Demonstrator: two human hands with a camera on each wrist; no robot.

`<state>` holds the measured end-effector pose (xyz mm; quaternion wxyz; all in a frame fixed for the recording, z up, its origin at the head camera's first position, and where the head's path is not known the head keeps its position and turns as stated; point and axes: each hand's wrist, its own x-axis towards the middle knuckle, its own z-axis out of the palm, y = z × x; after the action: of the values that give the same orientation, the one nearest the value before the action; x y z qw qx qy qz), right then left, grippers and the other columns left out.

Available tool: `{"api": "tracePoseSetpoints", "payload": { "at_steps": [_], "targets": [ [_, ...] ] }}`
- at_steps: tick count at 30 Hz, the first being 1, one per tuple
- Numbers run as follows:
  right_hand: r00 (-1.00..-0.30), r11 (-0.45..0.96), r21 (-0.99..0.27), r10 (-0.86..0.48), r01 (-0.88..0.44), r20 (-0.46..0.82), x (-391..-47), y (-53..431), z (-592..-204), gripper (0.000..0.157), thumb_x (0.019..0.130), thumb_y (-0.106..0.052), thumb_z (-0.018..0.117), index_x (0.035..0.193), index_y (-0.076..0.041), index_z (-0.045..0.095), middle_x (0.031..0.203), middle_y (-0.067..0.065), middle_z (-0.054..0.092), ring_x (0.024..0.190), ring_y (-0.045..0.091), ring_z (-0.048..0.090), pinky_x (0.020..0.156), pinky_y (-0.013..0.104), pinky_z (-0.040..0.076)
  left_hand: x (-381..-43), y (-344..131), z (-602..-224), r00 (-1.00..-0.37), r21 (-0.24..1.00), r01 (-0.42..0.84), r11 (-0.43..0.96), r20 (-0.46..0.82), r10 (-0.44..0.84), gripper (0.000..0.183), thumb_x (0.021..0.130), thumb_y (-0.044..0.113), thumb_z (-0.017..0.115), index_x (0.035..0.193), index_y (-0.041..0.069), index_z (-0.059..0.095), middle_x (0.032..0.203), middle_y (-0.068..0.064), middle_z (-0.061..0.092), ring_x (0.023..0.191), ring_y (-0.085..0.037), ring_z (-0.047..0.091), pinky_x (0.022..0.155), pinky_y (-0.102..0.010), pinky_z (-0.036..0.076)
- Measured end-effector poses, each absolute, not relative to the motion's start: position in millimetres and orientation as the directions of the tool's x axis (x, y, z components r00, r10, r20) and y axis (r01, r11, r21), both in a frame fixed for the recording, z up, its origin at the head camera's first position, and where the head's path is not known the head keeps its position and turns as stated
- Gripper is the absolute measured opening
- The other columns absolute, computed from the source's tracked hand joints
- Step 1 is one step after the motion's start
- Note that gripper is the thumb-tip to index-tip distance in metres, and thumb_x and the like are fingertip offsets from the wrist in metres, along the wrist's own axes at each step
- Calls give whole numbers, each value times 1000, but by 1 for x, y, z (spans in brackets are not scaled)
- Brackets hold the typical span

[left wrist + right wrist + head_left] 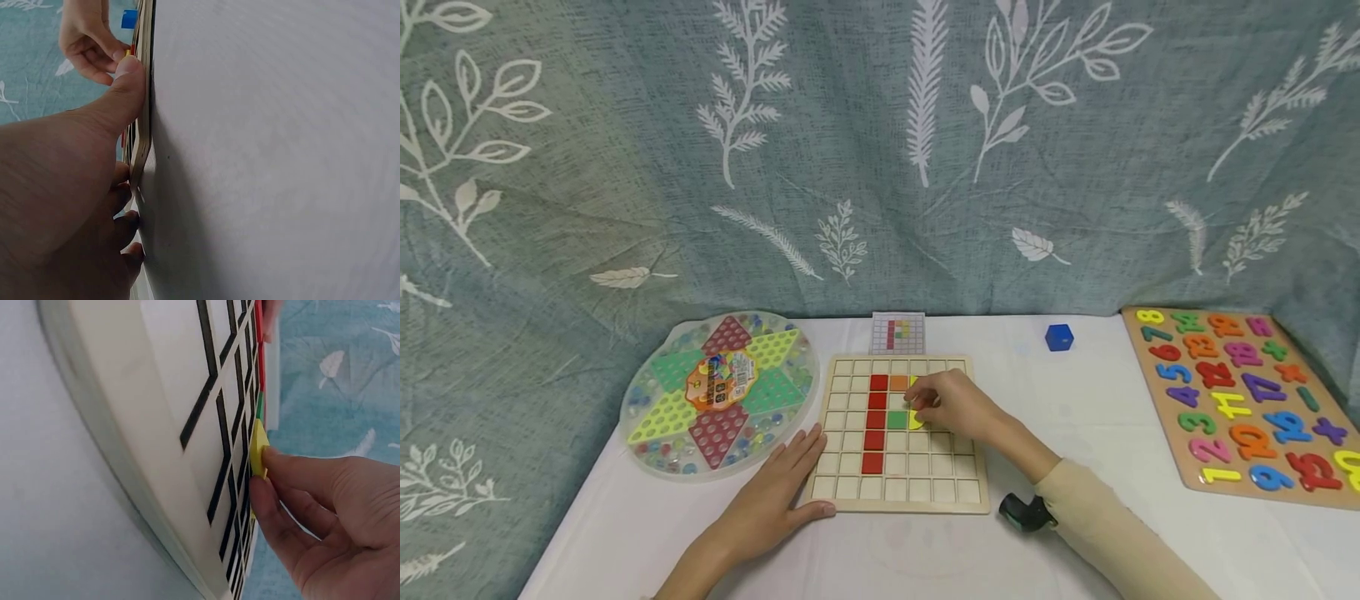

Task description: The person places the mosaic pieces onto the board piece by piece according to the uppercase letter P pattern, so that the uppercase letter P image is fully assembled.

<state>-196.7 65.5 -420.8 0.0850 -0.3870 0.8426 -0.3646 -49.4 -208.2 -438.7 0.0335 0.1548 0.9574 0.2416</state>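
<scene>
A wooden grid board [910, 506] lies on the table. Red square tiles [873, 440] form a column in it, with an orange tile [898, 382] at the top and a green tile [897, 420] beside the middle. My right hand [958, 404] pinches a yellow square tile [258, 449] between thumb and fingertip; the tile is tilted against the grid, right of the green one. More yellow shows near the orange tile, partly hidden by that hand. My left hand [775, 492] rests at the board's near left corner, fingers along its left side and thumb at the front edge.
Behind the board lies a small card [898, 333] with a coloured grid pattern. A blue cube [1058, 337] sits to its right. At left is a round Chinese checkers board [808, 367] with marbles; at far right, a number puzzle board [1176, 450]. A patterned curtain hangs behind.
</scene>
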Motion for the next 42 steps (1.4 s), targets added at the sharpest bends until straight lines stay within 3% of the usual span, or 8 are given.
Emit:
{"api": "tracePoseSetpoints", "payload": {
  "at_steps": [15, 29, 42],
  "targets": [
    [-678, 419, -693, -722, -587, 138, -199, 70, -420, 19, 88, 2, 70, 107, 1, 71, 91, 5, 71, 83, 11, 65, 76, 22, 56, -51, -207, -435, -947, 474, 284, 833, 6, 320, 88, 88, 54, 63, 152, 2, 32, 161, -10, 24, 147, -34, 21, 120, -48, 15],
    [-705, 427, -685, -686, -591, 180, -203, 108, -406, 23, 86, 4, 71, 109, 4, 70, 91, 8, 71, 84, 15, 65, 76, 27, 58, -50, -207, -436, -950, 487, 265, 832, -15, 312, 90, 88, 56, 62, 153, 4, 31, 161, -8, 23, 147, -33, 20, 120, -49, 15],
    [-763, 526, -675, -641, -517, 84, -204, 154, -416, 32, 81, 4, 75, 113, 5, 68, 101, 12, 71, 94, 26, 66, 81, 36, 58, -50, -208, -437, -948, 471, 283, 836, 3, 319, 88, 88, 55, 62, 153, 3, 31, 161, -9, 25, 147, -34, 22, 120, -48, 17]
  ]
}}
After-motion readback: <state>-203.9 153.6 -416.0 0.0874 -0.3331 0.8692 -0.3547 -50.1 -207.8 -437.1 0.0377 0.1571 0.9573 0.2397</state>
